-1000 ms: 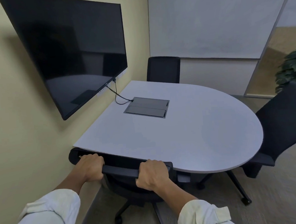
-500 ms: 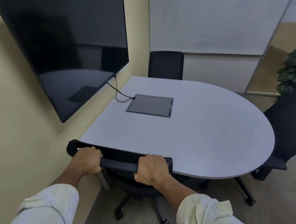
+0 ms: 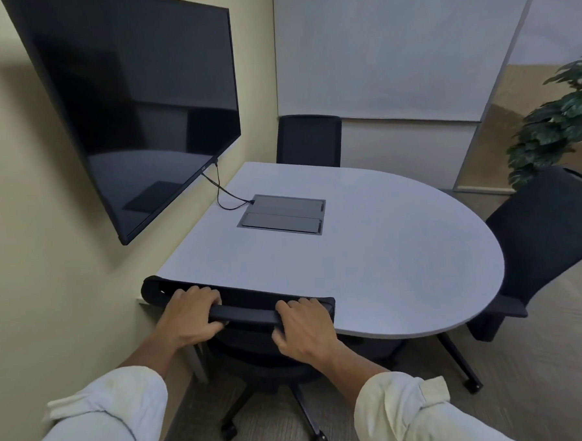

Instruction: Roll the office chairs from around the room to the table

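A dark wall screen (image 3: pixel 135 107) hangs left, a whiteboard (image 3: pixel 391 46) behind, a leafy plant (image 3: pixel 557 122) right.

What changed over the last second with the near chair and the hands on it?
The near chair was pushed further in, its backrest top now at the table edge. Left hand and right hand kept hold of it. The far chair and side chair stayed put.

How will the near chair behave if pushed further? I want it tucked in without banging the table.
The near chair should roll easily on its castered base. Both hands, left hand and right hand, grip the backrest top, so it may swivel or tilt. The table edge likely stops it.
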A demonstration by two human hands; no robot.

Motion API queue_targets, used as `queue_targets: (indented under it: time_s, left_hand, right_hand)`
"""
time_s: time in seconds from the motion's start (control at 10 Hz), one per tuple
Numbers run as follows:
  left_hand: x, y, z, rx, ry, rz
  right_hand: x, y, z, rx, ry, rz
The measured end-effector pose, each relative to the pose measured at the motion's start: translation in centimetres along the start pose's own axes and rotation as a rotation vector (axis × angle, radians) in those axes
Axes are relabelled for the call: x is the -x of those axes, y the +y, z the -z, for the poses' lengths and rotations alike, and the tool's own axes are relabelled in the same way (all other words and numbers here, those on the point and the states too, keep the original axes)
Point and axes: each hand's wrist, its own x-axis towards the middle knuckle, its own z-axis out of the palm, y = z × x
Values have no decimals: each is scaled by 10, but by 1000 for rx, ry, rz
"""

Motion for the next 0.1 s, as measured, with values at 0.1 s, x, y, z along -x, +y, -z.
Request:
queue_targets:
  time_s: [0.1]
  left_hand:
    - [-1,20,7,159,60,-111]
  right_hand:
    - [12,5,7,-41,120,-13]
